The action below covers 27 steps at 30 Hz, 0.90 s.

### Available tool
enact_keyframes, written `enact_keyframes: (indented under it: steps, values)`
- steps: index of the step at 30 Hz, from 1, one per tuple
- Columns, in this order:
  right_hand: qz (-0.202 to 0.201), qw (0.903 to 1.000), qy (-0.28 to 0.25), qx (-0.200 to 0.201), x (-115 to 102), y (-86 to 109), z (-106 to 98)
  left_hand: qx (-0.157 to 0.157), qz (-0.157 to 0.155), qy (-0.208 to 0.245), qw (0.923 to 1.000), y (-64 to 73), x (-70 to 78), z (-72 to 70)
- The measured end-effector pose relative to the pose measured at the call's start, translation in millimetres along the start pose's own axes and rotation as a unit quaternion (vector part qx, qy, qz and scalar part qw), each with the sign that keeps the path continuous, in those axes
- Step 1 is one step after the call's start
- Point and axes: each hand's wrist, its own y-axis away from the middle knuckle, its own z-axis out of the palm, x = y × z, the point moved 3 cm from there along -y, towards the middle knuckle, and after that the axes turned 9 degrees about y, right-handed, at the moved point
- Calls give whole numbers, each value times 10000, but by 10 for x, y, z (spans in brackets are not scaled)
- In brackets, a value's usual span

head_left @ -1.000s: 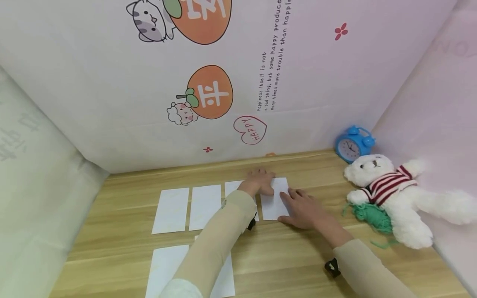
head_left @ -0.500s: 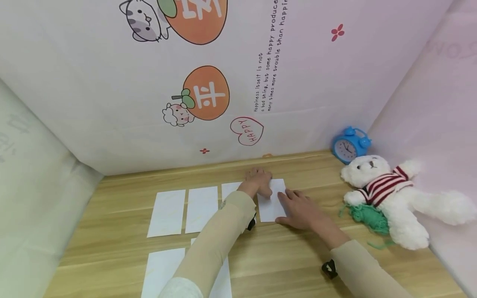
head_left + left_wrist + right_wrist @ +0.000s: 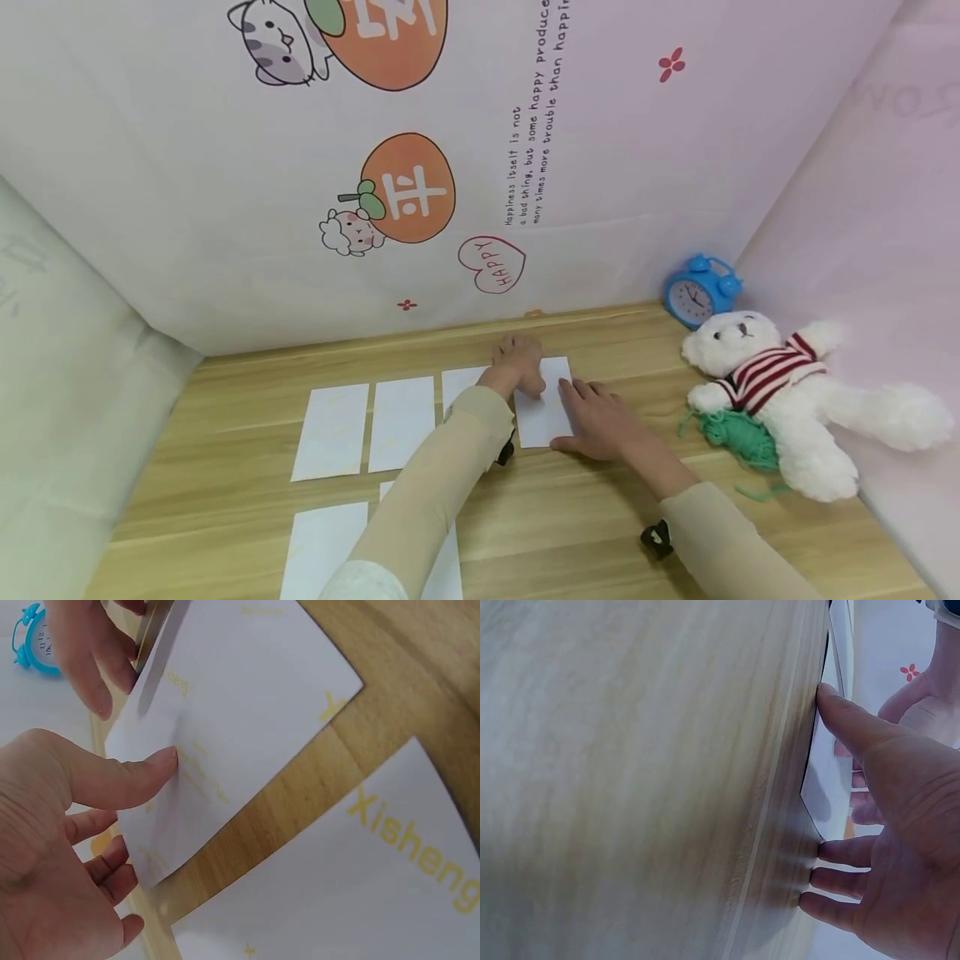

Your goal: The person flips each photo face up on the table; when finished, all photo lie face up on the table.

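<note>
Slight head-view shift, two hands [image 3: 519, 364] [image 3: 603, 421] at one of six white sheets [image 3: 542, 423]

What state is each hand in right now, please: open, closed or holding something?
Left hand: open, touching the white card.
Right hand: open, at that card's edge.

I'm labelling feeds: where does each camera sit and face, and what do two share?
Head: worn on the head, facing forward and down at the wooden tabletop; left hand, right hand and sleeves show.
Left wrist: worn there, facing the left hand and a white sheet; part of the right hand shows.
Right wrist: worn there, facing the right hand and wooden tabletop; part of the left hand shows.
Shared: head and left wrist both show the blue alarm clock.
</note>
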Motion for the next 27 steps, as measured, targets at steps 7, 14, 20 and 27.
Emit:
enact_keyframes:
  steps: [7,14,20,27]
  values:
    - [77,9990,-415,118,26,-32,11,183,195,-386,9989,-102,9,40]
    - [228,9904,-1279,472,42,-52,1,137,255,-318,9991,-75,14,43]
    - [141,9711,-2167,996,22,-51,-49,120,503,-424,9978,15,52,34]
    - [91,9448,-3128,973,-1,-19,-91,388,799,-202,9958,153,64,-15]
